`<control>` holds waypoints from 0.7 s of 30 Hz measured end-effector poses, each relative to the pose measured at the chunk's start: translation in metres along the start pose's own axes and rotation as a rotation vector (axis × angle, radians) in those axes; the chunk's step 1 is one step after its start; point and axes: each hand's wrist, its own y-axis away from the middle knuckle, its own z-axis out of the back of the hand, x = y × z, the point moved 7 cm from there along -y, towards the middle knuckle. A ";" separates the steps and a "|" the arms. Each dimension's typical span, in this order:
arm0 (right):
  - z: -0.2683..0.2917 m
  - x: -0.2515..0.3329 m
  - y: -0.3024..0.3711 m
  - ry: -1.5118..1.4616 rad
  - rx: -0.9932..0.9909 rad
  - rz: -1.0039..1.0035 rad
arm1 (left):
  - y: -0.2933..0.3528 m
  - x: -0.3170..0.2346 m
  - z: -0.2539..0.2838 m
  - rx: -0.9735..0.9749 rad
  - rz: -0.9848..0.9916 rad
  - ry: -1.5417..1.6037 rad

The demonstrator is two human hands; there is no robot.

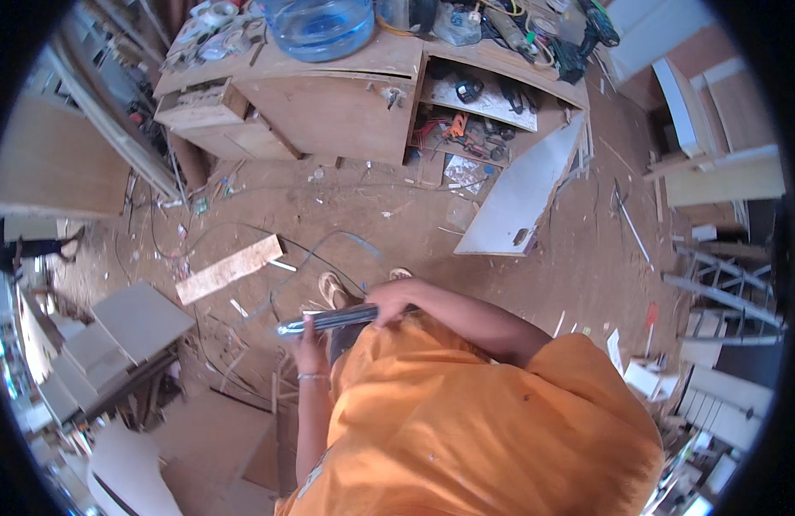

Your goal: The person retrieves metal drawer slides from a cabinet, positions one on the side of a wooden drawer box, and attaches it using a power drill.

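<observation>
A long, narrow dark bundle (337, 318), shiny as if wrapped in see-through plastic, lies across the front of my body. Its exact kind cannot be made out. My left hand (310, 351) grips it near its left end, with the thumb up against it. Closed round the opposite end is my right hand (389, 303), held close to my orange shirt (466, 413). Both of my feet, in sandals, show on the floor just beyond the bundle.
Ahead stands a wooden workbench (329, 112) bearing a big blue water bottle (320, 30) and tools. Its white cabinet door (526, 193) hangs open. A plank (230, 269) and cables lie on the dirt floor. Boards (144, 322) are stacked at left; a metal frame (729, 297) is at right.
</observation>
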 end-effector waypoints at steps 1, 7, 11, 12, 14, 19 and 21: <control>0.003 -0.022 -0.004 -0.059 -0.188 0.013 | -0.010 -0.022 -0.028 0.038 -0.052 -0.155; 0.005 -0.047 0.083 -0.292 -0.872 -0.446 | -0.116 -0.115 -0.157 0.764 -0.284 -1.188; -0.035 -0.072 0.100 -0.424 -1.003 -0.759 | -0.153 -0.201 -0.296 0.762 -1.002 -1.296; -0.048 -0.076 0.097 -0.489 -1.029 -0.795 | -0.138 -0.224 -0.349 0.773 -1.029 -1.306; -0.071 -0.080 0.082 -0.635 -1.033 -0.836 | -0.120 -0.244 -0.438 0.812 -1.132 -1.172; -0.081 -0.085 0.044 -0.808 -0.903 -0.810 | -0.157 -0.225 -0.561 0.707 -1.404 -1.322; -0.078 -0.104 0.034 -0.805 -0.877 -0.782 | -0.172 -0.206 -0.560 0.546 -1.565 -1.363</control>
